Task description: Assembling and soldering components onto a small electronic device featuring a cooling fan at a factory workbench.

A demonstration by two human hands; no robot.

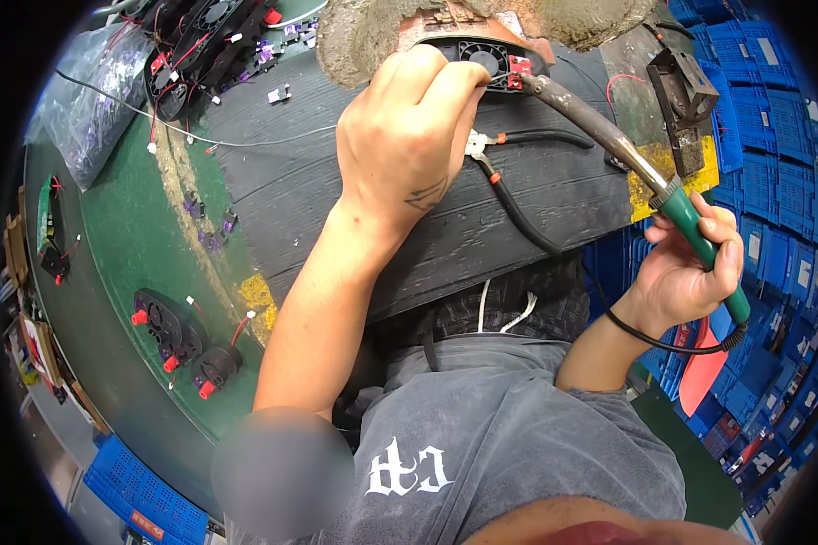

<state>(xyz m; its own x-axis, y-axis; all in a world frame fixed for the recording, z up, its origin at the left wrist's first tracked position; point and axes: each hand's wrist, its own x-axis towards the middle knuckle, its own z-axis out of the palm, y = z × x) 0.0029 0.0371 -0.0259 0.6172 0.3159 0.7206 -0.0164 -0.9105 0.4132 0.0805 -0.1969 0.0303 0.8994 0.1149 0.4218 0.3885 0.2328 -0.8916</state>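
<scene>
Head view: soldering at a small black fan, both hands busy.

Left hand (409, 136), upper centre of frame, is closed down on the small black fan (483, 60), fingers curled over its left edge, pinning it to the dark ribbed mat (336, 200). Right hand (686, 272), right of centre, is wrapped around the green handle of the soldering iron (627, 159); the barrel runs up-left and its tip sits at the fan's red connector (521, 65), contact point too small to confirm. Black cable loops from the handle's end under the wrist. Cutters with black handles (518, 145) lie on the mat just right of the left hand. Upper left: a pile of black fans (200, 45) with red wires. Lower left on the green bench (127, 236): two black parts with red caps (177, 341). Blue crates (773, 136) fill the right edge.
</scene>
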